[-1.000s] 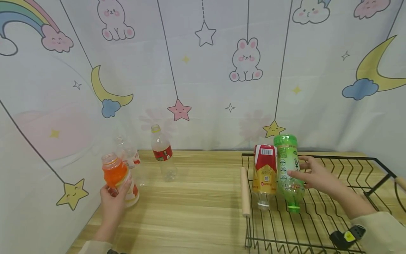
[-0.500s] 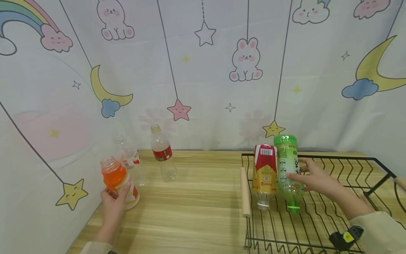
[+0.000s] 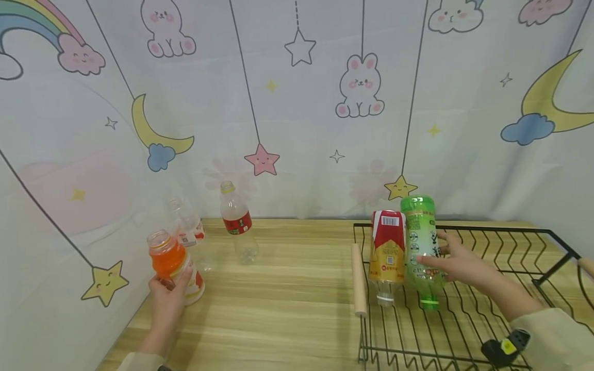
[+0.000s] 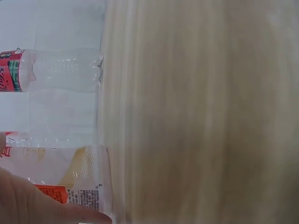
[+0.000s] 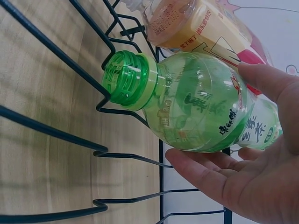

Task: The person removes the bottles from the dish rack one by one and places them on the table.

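Note:
My left hand point(image 3: 169, 296) grips an open-topped bottle point(image 3: 168, 256) with an orange upper part and a white, red-marked label, standing on the table at the left. The thumb shows across its label in the left wrist view. On the black wire rack, my right hand point(image 3: 459, 260) holds a green plastic bottle point(image 3: 422, 247) that leans neck down, thumb on the front and fingers behind. Its uncapped green neck point(image 5: 128, 79) meets the wires in the right wrist view. Close beside it, a red and yellow labelled bottle point(image 3: 388, 247) also leans neck down.
A clear bottle with a red label point(image 3: 238, 224) stands upright toward the back left. Another clear bottle point(image 3: 187, 229) is partly hidden behind the orange one. The wire rack point(image 3: 468, 355) has a wooden handle point(image 3: 358, 281) on its left side. A printed curtain point(image 3: 306, 129) hangs behind the table.
My left hand and the orange bottle have shifted very slightly. My right thumb has slid slightly left and down across the green bottle; both bottles on the rack stay put.

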Demonstrator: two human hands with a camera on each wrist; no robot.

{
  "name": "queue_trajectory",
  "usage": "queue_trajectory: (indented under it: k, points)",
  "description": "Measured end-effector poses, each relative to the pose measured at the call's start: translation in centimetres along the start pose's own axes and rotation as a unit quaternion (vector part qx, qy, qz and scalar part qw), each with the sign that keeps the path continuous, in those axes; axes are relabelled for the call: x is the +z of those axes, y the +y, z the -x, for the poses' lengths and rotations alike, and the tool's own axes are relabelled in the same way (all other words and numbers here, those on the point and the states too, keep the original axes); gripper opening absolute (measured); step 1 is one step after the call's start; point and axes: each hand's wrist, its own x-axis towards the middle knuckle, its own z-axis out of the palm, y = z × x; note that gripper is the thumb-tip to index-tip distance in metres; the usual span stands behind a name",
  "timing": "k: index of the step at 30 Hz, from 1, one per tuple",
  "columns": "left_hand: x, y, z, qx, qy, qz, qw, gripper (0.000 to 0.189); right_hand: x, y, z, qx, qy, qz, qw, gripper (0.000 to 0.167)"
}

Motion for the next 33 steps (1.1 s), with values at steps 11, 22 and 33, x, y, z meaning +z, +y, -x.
queue_trajectory:
  k: [11,22,33]
  points:
    - [-0.1,-0.1,0.0,-0.009,-0.007,0.017,0.9998,0.093,0.2,0.1,-0.3,0.003,0.003,0.002,1.0000,0.109]
    - [0.1,0.6,0.0,-0.030,-0.016,0.026,0.9991,0.101,-1.4,-0.6,0.5,-0.017,0.013,-0.004,0.9998,0.100]
    - [-1.3,2.9,1.0,-0.012,-0.014,0.012,0.9997,0.106,-3.2,-1.5,1.2,-0.022,0.037,0.010,0.9990,0.099]
